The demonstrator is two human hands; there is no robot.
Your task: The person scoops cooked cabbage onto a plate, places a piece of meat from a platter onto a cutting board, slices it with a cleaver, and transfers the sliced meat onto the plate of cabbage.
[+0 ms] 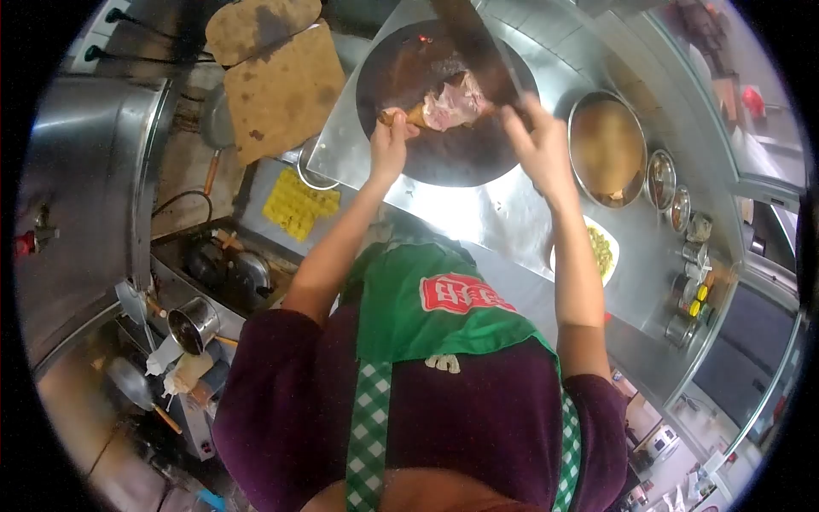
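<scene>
A pale pink piece of meat (452, 107) lies on a dark round chopping board (444, 158) on the steel counter (503, 213). My left hand (388, 141) presses on the brownish left end of the meat and holds it down. My right hand (533, 136) grips the handle of a cleaver (473, 43). Its broad dark blade is raised and slants up and left over the meat. Both forearms reach out from my purple sleeves and green apron.
Right of the board stand a large steel bowl of brown liquid (606, 145), two small steel bowls (661, 179) and a white plate of chopped greens (601, 252). A yellow cloth (299, 205) and cardboard sheets (281, 90) lie left. Burners and a steel cup (194, 324) sit lower left.
</scene>
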